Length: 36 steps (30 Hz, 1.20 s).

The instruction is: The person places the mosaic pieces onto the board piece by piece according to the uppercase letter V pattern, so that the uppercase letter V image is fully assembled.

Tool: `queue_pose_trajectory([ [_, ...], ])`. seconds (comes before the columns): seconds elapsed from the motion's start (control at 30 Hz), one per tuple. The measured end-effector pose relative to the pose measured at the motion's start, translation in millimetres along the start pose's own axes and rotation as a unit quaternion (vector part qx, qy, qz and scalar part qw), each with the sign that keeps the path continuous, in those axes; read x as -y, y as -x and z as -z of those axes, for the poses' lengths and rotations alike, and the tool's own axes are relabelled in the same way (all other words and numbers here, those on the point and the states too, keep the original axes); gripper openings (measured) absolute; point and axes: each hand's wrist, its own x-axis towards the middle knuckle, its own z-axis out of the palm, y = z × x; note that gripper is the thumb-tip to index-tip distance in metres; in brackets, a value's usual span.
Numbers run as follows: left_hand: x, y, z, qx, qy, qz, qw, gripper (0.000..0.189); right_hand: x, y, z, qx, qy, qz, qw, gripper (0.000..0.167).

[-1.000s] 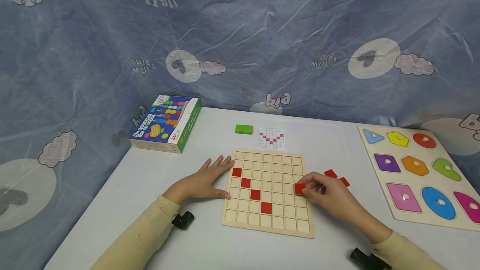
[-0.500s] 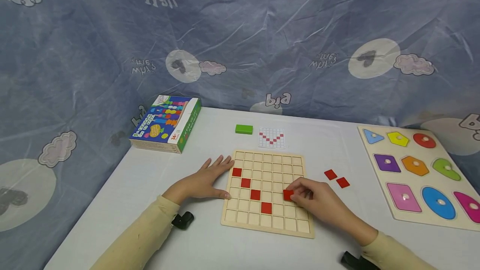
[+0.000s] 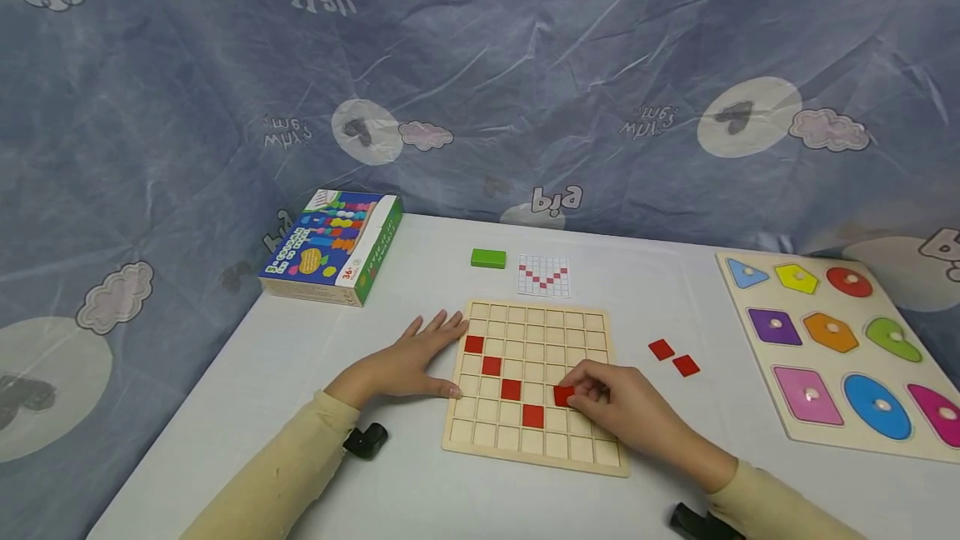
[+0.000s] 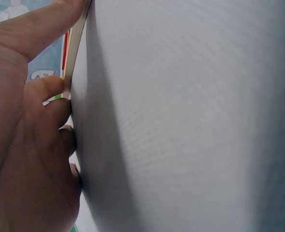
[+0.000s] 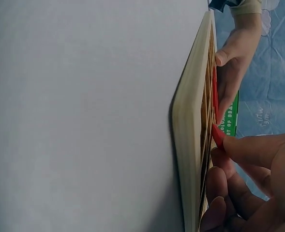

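Note:
A wooden grid board lies on the white table, with red square tiles in a slanting line in its cells. My right hand pinches another red tile between thumb and fingers, over the cells right of that line. In the right wrist view this pinched tile is tilted and its lower edge is at the grid. At the board's left edge my left hand rests with fingers spread, thumb and fingertips touching the rim. The left wrist view shows its fingers along the board's side.
Two loose red tiles lie right of the board. Behind it are a pattern card with a red V and a green block. A game box stands back left; a knobbed shape puzzle lies far right.
My right hand has carried the pinched red tile left and slightly nearer across the board, from its right side towards the tile line. The left hand has stayed put.

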Motion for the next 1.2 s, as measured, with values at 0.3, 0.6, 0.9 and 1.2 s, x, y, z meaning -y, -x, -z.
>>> queue_pose_trajectory([
  [0.3, 2.2, -1.0, -1.8, 0.000, -0.007, 0.003, 1.0000, 0.106, 4.0, -4.6, -5.9, -0.009, 0.004, 0.009, 0.9999, 0.019],
  [0.6, 0.9, -0.9, -1.2, 0.002, -0.008, 0.004, 1.0000, 0.105, 7.1, -4.3, -8.5, -0.011, 0.005, 0.012, 0.9998, 0.021],
  [0.9, -1.0, 0.6, 0.6, 0.002, -0.006, 0.002, 1.0000, 0.105, 8.5, -5.7, -9.1, -0.016, 0.028, 0.003, 0.9995, 0.022],
  [1.2, -1.3, 0.8, 2.2, 0.004, 0.003, -0.001, 1.0000, 0.105, 9.0, -6.9, -10.1, -0.004, 0.051, -0.003, 0.9987, 0.021],
])
